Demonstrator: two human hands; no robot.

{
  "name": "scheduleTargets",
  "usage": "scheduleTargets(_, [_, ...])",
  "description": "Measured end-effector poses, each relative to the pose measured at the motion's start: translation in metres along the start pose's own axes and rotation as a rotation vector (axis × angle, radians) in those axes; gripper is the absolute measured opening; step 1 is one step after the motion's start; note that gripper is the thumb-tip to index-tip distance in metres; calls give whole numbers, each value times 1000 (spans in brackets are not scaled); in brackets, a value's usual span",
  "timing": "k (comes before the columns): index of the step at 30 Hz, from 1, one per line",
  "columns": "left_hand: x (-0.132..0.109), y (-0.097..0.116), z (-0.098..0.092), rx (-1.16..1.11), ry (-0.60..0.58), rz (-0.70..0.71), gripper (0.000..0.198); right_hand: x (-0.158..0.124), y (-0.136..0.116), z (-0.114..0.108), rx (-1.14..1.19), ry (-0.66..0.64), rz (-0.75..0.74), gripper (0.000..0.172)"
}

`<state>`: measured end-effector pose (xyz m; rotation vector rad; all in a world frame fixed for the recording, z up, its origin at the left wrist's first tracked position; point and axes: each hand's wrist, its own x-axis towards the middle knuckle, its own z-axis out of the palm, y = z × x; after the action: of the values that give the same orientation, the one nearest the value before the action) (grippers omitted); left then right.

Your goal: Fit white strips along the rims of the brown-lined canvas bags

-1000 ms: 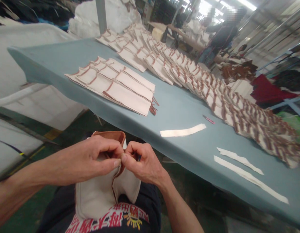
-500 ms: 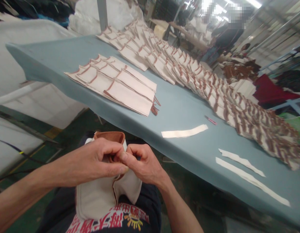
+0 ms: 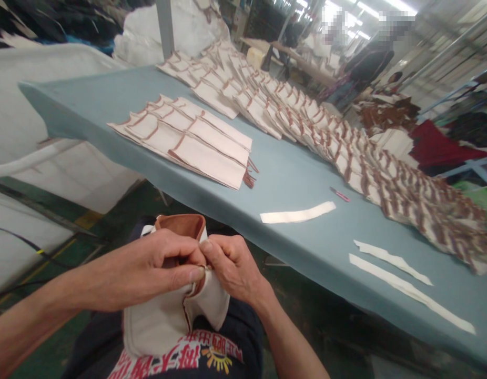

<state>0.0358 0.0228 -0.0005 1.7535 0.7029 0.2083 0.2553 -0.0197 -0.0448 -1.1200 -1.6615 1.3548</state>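
A cream fabric piece (image 3: 156, 326) with brown edging and a brown inside lies across my lap, over a dark printed garment (image 3: 243, 337). My left hand (image 3: 160, 268) pinches its seam between thumb and fingers. Right beside it, my right hand (image 3: 235, 266) is closed on the same seam, with the fingertips of both hands almost touching. The fabric bunches and folds below the grip, where a brown-edged seam runs down. What lies between the fingertips is partly hidden.
On the blue-covered table (image 3: 298, 173) lie a stack of cream pieces (image 3: 212, 142), long overlapping rows of similar pieces (image 3: 306, 116), cream strips (image 3: 298, 212) and a small pink tool (image 3: 340, 195). A white cloth-lined bin (image 3: 70, 68) stands left. Someone in dark clothes (image 3: 365, 68) is in the background.
My right thumb has shifted and lifted slightly along the seam, showing more of the fabric edge by my left thumb. The view has tilted a little.
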Motion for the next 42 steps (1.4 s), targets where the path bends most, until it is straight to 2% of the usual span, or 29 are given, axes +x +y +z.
scheduleTargets(3, [-4,1,2,26,6,29,35,-4,-3,-3,41,-31,-24,66])
scheduleTargets(6, [-7,-2,2,43,30,39,37,-9,-9,-8,23,-77,25,69])
scheduleTargets(10, [-12,-9,0,89,95,29,43,-11,-16,-10,-31,-102,107,65])
scheduleTargets(21, [-17,-12,-2,218,161,130,46,-9,-19,-12,-107,-159,62,51])
scheduleTargets(25, [-13,-8,-3,247,260,183,41,-10,-16,-11,-99,-141,1,45])
scheduleTargets(32, [-15,-13,-4,236,269,156,39,-11,-10,-8,-87,-97,-97,31])
scheduleTargets(36, [-17,-12,-4,239,282,136,35,-9,-6,-7,-61,-78,-78,30])
scheduleTargets(42, [-18,-11,-4,280,323,193,27,-9,-4,-6,-48,-86,-28,28])
